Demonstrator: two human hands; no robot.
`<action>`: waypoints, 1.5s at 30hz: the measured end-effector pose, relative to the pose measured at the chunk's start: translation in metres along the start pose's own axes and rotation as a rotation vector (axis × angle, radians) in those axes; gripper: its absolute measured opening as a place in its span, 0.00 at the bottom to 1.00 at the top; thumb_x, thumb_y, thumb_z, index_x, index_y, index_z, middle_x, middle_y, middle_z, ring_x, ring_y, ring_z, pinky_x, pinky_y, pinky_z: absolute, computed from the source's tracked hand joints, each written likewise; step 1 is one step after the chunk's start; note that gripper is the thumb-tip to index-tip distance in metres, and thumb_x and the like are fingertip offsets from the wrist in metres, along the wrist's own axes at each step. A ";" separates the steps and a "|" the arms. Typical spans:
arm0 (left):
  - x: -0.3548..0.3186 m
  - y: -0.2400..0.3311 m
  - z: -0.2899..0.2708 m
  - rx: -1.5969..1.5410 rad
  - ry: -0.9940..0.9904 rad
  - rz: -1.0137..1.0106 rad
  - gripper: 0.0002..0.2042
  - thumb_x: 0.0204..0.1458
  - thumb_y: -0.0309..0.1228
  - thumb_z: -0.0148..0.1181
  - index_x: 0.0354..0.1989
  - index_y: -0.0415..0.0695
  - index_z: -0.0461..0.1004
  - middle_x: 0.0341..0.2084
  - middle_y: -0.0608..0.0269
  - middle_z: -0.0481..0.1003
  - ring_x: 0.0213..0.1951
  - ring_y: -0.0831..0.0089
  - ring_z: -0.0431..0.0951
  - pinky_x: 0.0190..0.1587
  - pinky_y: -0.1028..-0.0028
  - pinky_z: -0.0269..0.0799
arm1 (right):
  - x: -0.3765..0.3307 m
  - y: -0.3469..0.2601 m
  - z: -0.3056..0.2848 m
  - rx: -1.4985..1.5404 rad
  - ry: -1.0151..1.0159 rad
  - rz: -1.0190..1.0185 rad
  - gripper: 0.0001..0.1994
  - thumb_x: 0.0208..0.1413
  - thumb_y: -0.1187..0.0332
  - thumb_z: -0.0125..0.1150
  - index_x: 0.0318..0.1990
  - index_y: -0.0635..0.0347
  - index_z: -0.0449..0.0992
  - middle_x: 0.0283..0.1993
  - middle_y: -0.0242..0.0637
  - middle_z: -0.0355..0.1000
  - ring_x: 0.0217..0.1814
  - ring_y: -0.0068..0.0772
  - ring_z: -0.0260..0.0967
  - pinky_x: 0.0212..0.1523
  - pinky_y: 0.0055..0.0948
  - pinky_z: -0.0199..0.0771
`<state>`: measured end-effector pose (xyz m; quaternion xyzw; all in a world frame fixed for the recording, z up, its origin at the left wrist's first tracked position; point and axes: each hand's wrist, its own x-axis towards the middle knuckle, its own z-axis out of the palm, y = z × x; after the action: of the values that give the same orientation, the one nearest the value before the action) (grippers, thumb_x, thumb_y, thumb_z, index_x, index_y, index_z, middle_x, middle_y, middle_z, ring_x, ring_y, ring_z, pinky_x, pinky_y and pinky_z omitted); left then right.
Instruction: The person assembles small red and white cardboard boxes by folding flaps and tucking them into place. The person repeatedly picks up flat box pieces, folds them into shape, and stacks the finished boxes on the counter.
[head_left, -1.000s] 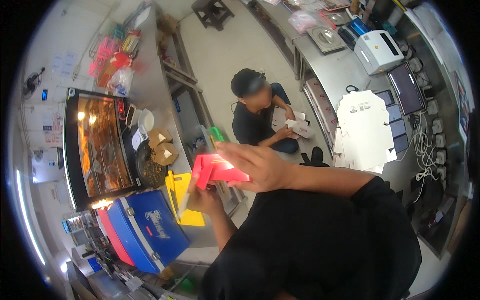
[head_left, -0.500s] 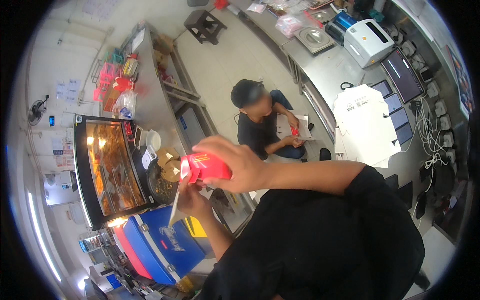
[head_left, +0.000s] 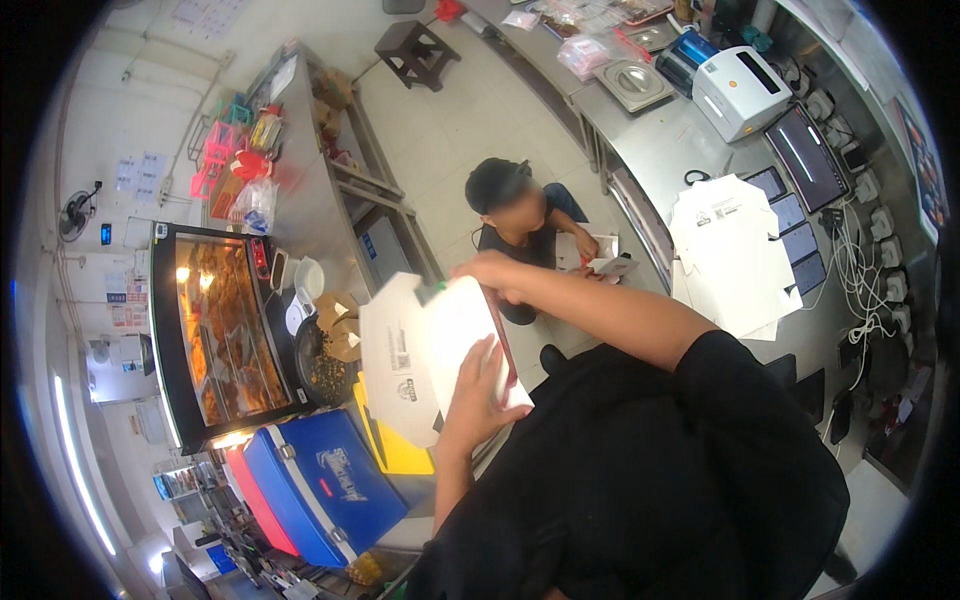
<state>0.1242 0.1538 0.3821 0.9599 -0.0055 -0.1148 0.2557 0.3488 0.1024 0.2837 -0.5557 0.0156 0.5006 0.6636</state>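
Between my hands is a partly folded cardboard box (head_left: 392,345), white on the sides facing me, with dark red showing along one edge. Its printed flap stands out to the left. My left hand (head_left: 480,395) lies along the near white panel, thumb apart from the fingers, and holds the box from below. At the upper edge, my right hand (head_left: 492,274) grips the box; its fingertips are partly hidden by the bend of the wrist. The box is raised in front of my body, in the air.
A stack of flat white cartons (head_left: 725,255) lies on the steel counter at right, by several phones and a printer (head_left: 742,92). A co-worker (head_left: 510,215) sits low ahead, handling a carton. At left stand a heated food cabinet (head_left: 235,330) and a blue cooler box (head_left: 325,485).
The box has been turned and spread: its red side faced me before, now its white panels do. My left hand has shifted right onto a panel, my right hand up to the edge.
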 end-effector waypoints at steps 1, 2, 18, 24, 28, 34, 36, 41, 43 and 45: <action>-0.005 -0.001 0.000 -0.046 -0.034 -0.036 0.46 0.43 0.37 0.80 0.72 0.38 0.62 0.71 0.48 0.62 0.72 0.49 0.61 0.74 0.56 0.59 | 0.005 0.010 0.000 -0.037 0.004 0.072 0.16 0.63 0.62 0.67 0.47 0.69 0.79 0.45 0.45 0.81 0.42 0.36 0.81 0.42 0.36 0.80; -0.009 -0.002 -0.002 -0.093 -0.069 -0.070 0.47 0.41 0.36 0.81 0.72 0.38 0.63 0.70 0.47 0.63 0.72 0.49 0.62 0.74 0.56 0.59 | 0.009 0.021 -0.001 -0.073 0.009 0.143 0.15 0.64 0.63 0.66 0.47 0.69 0.79 0.45 0.45 0.81 0.42 0.37 0.81 0.41 0.38 0.82; -0.071 -0.042 0.044 -1.019 0.100 -0.501 0.11 0.66 0.27 0.63 0.53 0.35 0.79 0.42 0.66 0.82 0.43 0.78 0.79 0.50 0.74 0.75 | -0.074 0.057 -0.014 -0.711 -0.748 -0.381 0.28 0.71 0.46 0.54 0.52 0.68 0.79 0.46 0.55 0.80 0.52 0.48 0.78 0.58 0.38 0.73; -0.086 -0.060 0.056 -1.238 0.074 -0.616 0.13 0.69 0.30 0.58 0.56 0.36 0.78 0.45 0.63 0.82 0.45 0.77 0.81 0.51 0.74 0.76 | -0.086 0.053 -0.014 -0.688 -0.665 -0.525 0.17 0.64 0.59 0.67 0.48 0.67 0.80 0.45 0.44 0.79 0.46 0.33 0.74 0.48 0.36 0.73; -0.085 -0.050 0.063 -1.491 0.219 -0.651 0.15 0.70 0.32 0.55 0.60 0.36 0.75 0.48 0.61 0.82 0.46 0.72 0.83 0.53 0.71 0.79 | -0.091 0.066 -0.011 -0.473 -0.573 -0.636 0.13 0.64 0.64 0.67 0.49 0.64 0.80 0.43 0.42 0.81 0.44 0.33 0.75 0.50 0.35 0.73; -0.083 -0.054 0.083 -1.577 0.361 -0.655 0.12 0.68 0.29 0.58 0.56 0.37 0.76 0.47 0.61 0.82 0.45 0.73 0.84 0.49 0.72 0.81 | -0.094 0.059 -0.007 -0.519 -0.645 -0.714 0.13 0.62 0.65 0.67 0.50 0.63 0.80 0.46 0.42 0.79 0.49 0.38 0.77 0.51 0.36 0.73; -0.080 -0.052 0.088 -1.556 0.441 -0.675 0.11 0.67 0.29 0.60 0.54 0.37 0.76 0.45 0.61 0.83 0.41 0.75 0.84 0.43 0.75 0.81 | -0.098 0.053 -0.006 -0.581 -0.649 -0.808 0.13 0.62 0.64 0.68 0.49 0.61 0.81 0.45 0.42 0.79 0.52 0.41 0.77 0.54 0.39 0.71; -0.075 -0.052 0.099 -1.335 0.489 -0.657 0.12 0.66 0.30 0.63 0.53 0.36 0.79 0.33 0.64 0.83 0.27 0.84 0.77 0.25 0.81 0.63 | -0.096 0.065 -0.001 -0.920 -0.622 -0.838 0.12 0.59 0.60 0.67 0.45 0.56 0.82 0.45 0.38 0.75 0.55 0.41 0.73 0.59 0.44 0.61; -0.071 -0.049 0.098 -1.257 0.500 -0.692 0.13 0.65 0.30 0.64 0.53 0.35 0.80 0.31 0.65 0.83 0.24 0.85 0.74 0.22 0.82 0.57 | -0.095 0.070 -0.005 -1.054 -0.546 -0.834 0.12 0.58 0.62 0.67 0.45 0.57 0.82 0.45 0.38 0.74 0.54 0.42 0.73 0.57 0.45 0.63; -0.067 -0.042 0.092 -1.168 0.513 -0.730 0.14 0.65 0.30 0.65 0.53 0.35 0.81 0.31 0.65 0.82 0.23 0.87 0.72 0.21 0.81 0.55 | -0.095 0.074 -0.005 -1.063 -0.458 -0.886 0.12 0.57 0.63 0.66 0.45 0.57 0.82 0.44 0.38 0.73 0.54 0.42 0.73 0.55 0.45 0.64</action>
<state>0.0364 0.1496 0.2988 0.6047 0.4365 0.0512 0.6642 0.2541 0.0285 0.2829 -0.6384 -0.5955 0.2286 0.4308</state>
